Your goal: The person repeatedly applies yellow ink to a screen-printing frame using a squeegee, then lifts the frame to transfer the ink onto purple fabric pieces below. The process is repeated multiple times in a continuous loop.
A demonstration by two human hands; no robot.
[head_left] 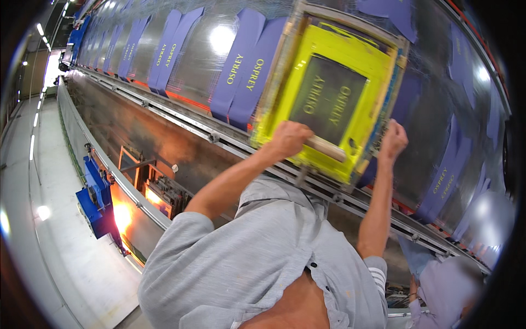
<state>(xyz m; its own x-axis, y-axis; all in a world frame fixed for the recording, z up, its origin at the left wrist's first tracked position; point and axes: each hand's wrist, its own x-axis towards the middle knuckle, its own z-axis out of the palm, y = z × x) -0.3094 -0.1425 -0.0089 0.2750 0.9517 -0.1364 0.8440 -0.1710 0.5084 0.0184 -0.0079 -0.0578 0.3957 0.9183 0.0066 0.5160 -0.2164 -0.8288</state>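
A screen printing frame (398,60) with a bright yellow-green border around a dark mesh window lies on the long table in front of me. My left hand (290,138) is closed around one end of a pale wooden-handled squeegee (327,148). The squeegee lies across the near end of the screen, partly hidden by my fingers and slightly blurred. At the frame's right edge, my right hand (393,140) has its fingers curled round the side rail. Purple fabric pieces (236,68) with yellow-green lettering lie in a row on the table, and lettering also shows through the mesh.
A metal rail (213,137) runs along the table's near edge. Below left, a glowing orange heater (156,194) stands near a blue machine part (97,197). A pale walkway (60,203) runs down the left. Another person (446,290) is at the lower right, beside the table.
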